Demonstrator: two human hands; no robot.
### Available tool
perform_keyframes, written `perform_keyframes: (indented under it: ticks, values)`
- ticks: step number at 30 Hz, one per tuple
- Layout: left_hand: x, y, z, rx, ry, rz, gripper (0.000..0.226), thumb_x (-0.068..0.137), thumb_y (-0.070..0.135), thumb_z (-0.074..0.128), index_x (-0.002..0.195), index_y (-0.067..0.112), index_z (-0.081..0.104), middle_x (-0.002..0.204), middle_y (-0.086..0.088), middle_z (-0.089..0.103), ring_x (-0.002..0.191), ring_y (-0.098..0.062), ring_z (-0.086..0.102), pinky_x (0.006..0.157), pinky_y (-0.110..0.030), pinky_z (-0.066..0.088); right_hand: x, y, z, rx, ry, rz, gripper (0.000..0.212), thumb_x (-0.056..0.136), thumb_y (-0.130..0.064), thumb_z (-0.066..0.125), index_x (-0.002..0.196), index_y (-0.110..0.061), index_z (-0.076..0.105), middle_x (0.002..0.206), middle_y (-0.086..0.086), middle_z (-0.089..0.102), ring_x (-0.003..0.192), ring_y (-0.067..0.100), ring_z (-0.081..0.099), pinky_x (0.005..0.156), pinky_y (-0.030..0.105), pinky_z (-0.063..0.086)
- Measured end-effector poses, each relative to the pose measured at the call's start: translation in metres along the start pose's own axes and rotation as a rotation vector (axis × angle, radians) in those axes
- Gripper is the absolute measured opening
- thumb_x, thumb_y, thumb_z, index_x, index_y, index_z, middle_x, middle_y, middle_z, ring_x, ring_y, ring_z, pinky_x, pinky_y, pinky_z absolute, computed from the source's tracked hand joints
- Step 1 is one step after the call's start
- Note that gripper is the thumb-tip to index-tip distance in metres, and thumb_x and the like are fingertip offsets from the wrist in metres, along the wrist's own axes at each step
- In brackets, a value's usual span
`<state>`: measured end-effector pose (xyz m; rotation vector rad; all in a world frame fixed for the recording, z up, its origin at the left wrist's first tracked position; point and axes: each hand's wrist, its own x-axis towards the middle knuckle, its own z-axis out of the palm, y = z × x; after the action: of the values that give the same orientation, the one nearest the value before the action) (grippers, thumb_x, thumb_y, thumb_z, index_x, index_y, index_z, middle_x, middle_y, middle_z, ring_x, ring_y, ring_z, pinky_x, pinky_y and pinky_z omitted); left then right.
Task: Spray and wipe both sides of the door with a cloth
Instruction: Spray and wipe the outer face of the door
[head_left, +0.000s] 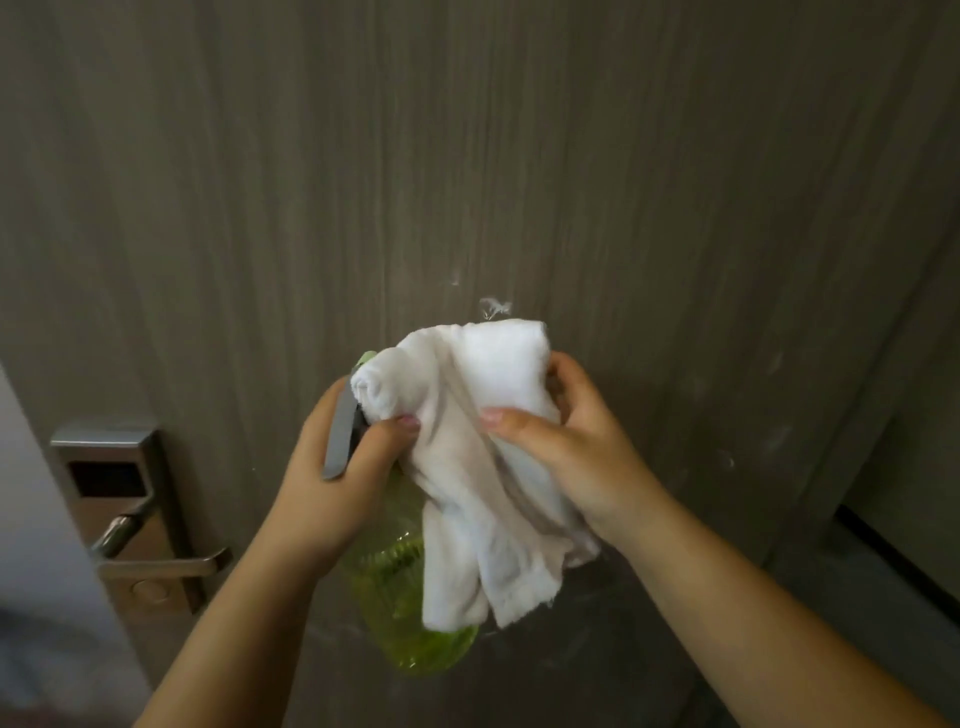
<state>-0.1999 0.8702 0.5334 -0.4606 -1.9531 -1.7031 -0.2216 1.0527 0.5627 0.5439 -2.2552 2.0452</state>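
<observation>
We see one grey-brown wood-grain door (519, 156) filling nearly the whole frame, w/ two small wet splashes (493, 307) just above centre. One white cloth (483, 467), bunched and partly rolled, hangs at centre-frame in front of the door; we can't tell if it touches the surface. One green see-through spray bottle (400, 587) sits below and behind the cloth, lower centre, its grey trigger (338, 436) sticking up at centre-left.

Two hands, both bare. Left hand (332, 483) is wrapped round the bottle neck, thumb pinching the cloth's rolled left end. Right hand (566, 441) is closed on the cloth's right side, thumb pressed across the front, fingers curled behind.

Outward: one metal lock plate (119, 499) at lower left w/ one dark card slot, one lever handle (161, 564) and one round keyhole below it. A pale wall strip (31, 519) runs down the far left edge; a darker frame area occupies the lower right.
</observation>
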Motion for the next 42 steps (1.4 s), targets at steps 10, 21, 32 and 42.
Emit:
perform_keyframes:
  ticks: [10,21,32,42]
  values:
    - [-0.002,0.017,-0.014,0.0,0.058,-0.131,0.015,0.089,0.016,0.057,0.102,0.024,0.058,0.107,-0.002,0.068,0.078,-0.027,0.07,0.056,-0.014,0.053,0.021,-0.052,-0.063,0.197,0.278,0.096,0.031,0.084,-0.026,0.069,0.114,-0.021,0.06,0.105,0.002,0.069,0.095,0.023,0.067,0.085,0.043,0.053]
    - [0.018,0.033,0.049,0.091,0.103,-0.136,0.067,0.069,0.061,0.07,0.112,0.013,0.052,0.09,0.001,0.061,0.075,-0.003,0.064,0.063,-0.019,0.051,0.005,-0.042,-0.021,0.169,-0.137,-0.006,0.025,0.091,-0.017,0.061,0.111,-0.031,0.054,0.111,0.005,0.068,0.101,0.025,0.067,0.092,0.049,0.052]
    - [-0.003,0.043,0.056,-0.182,-0.006,0.001,0.044,0.072,0.026,0.071,0.115,0.017,0.064,0.108,-0.012,0.07,0.099,-0.027,0.069,0.078,-0.037,0.058,0.0,-0.024,-0.044,-0.348,0.083,-0.36,0.035,0.074,-0.058,0.066,0.098,-0.033,0.062,0.095,-0.008,0.066,0.097,0.016,0.063,0.087,0.047,0.051]
    - [-0.002,0.053,0.051,-0.109,-0.22,-0.05,0.057,0.067,0.031,0.073,0.121,0.017,0.06,0.111,-0.007,0.069,0.099,-0.023,0.068,0.075,-0.029,0.057,0.009,0.0,-0.07,0.413,-0.598,0.266,0.054,0.05,-0.04,0.091,0.097,-0.018,0.076,0.1,0.009,0.072,0.095,0.023,0.069,0.087,0.039,0.056]
